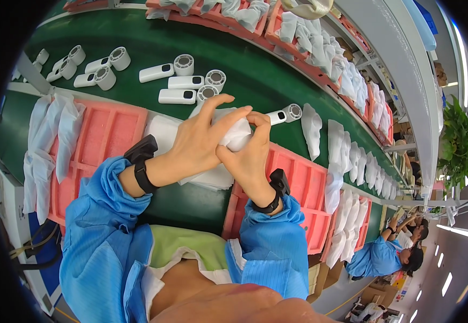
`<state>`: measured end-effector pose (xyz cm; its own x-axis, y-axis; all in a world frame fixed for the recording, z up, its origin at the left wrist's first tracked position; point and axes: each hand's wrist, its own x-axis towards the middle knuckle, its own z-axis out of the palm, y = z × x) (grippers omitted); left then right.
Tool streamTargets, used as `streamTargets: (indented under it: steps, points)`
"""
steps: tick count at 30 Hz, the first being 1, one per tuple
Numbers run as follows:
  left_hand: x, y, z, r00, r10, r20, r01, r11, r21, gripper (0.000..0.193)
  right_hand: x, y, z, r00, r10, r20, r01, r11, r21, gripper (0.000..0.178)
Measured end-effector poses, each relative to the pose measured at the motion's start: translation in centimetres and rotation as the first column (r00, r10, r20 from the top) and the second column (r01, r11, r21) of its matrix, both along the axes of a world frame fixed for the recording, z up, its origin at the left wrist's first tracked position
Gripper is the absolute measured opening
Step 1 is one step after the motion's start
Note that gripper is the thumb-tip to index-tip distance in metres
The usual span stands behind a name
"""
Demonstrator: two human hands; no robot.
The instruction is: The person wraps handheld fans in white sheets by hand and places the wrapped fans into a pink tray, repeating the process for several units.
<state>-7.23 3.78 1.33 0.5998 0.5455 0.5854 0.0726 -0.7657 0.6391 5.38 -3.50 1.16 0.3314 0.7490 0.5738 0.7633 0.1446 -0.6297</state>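
Between my two hands is a white thing wrapped in a thin, soft white bag (237, 134); its shape is mostly hidden by the fingers. My left hand (197, 141) grips it from the left, thumb and fingers curled round it. From the right, my right hand (251, 159) pinches it, with fingertips near the top and thumb below. Beneath both hands lies a stack of flat white bags (215, 178). Just beyond, on the green belt, lie white hand-held devices (177, 96) with round, ringed heads, looking like small hair dryers. Another such device (277, 117) lies right of my hands.
Pink compartment trays stand to the left (110, 132) and right (309, 199), with wrapped pieces (56, 134) over the left one. More wrapped pieces (312, 129) line the green belt (121, 32). Filled pink trays (298, 46) sit on the far rack. Co-workers (379, 255) are far right.
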Motion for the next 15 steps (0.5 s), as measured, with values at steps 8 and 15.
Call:
streamTargets:
  steps: [8, 15]
  points:
    - [-1.3, 4.7, 0.8, 0.948, -0.098, 0.304, 0.175, 0.956, -0.236, 0.053, 0.7, -1.1, 0.9, 0.979, 0.204, -0.012, -0.199, 0.967, 0.161, 0.058]
    - [-1.7, 5.2, 1.1, 0.649, -0.615, 0.448, 0.75, 0.618, -0.237, 0.046, 2.8, 0.2, 0.8, 0.941, 0.328, 0.083, -0.319, 0.942, -0.104, 0.056]
